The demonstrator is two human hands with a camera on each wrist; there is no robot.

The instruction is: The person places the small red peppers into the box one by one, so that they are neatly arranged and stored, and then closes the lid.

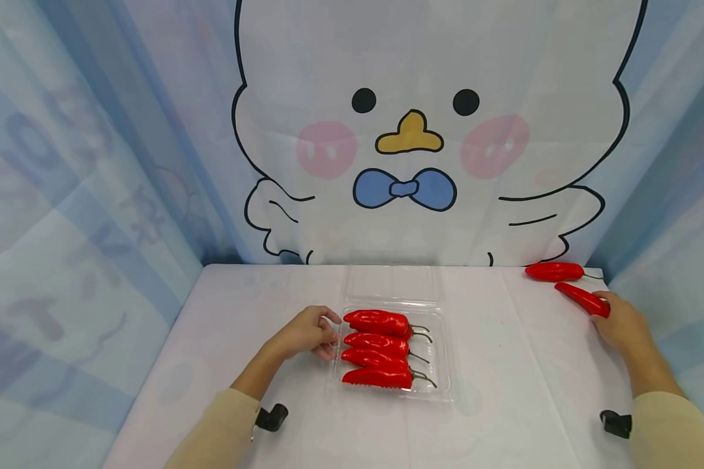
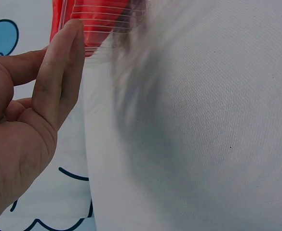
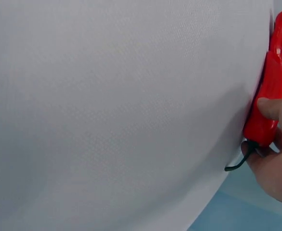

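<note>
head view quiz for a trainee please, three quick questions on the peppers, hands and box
1. True or false: the clear box has its lid open.
2. Which hand grips a red pepper: (a) left, (b) right or (c) both?
3. Fill in: in the head view, the loose pepper beyond it lies near the table's far ____ corner.
Key: 1 true; 2 b, the right hand; 3 right.
</note>
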